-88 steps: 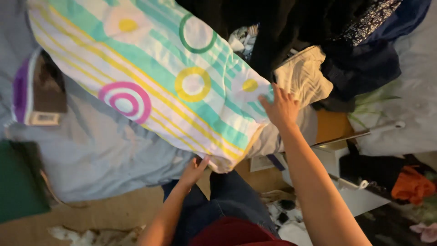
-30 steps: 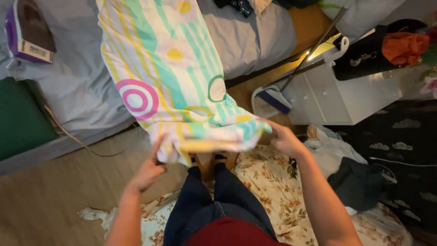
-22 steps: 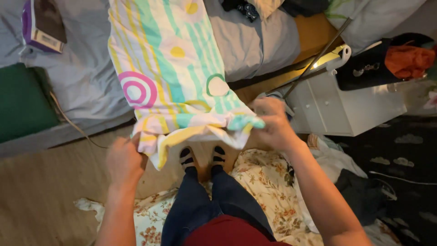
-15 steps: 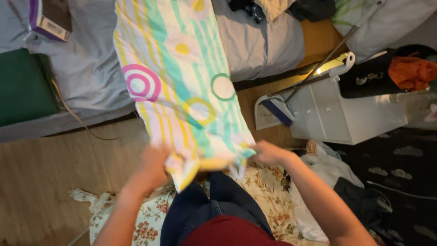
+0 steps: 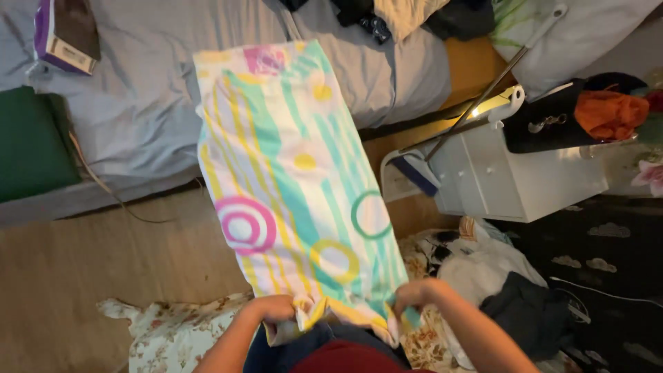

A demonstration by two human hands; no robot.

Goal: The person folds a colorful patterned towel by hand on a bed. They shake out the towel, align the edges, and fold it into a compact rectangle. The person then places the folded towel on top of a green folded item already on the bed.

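A long striped cloth (image 5: 290,186) with yellow and teal bands and pink, green and yellow rings stretches from the bed down to my lap. My left hand (image 5: 273,309) pinches its near left corner, the fabric bunched in my fingers. My right hand (image 5: 414,297) grips the near right corner. The far end of the cloth lies on the grey bedsheet (image 5: 138,103). My legs in dark trousers are partly hidden beneath the cloth.
A purple box (image 5: 65,34) sits on the bed at top left, beside a green mat (image 5: 31,141). A white drawer unit (image 5: 525,173) with a black bag and orange cloth stands right. Clothes (image 5: 504,283) and a floral sheet (image 5: 173,331) lie on the floor.
The cloth has been drawn toward me and now lies lengthwise off the bed edge. Both hands have come closer together at its near end.
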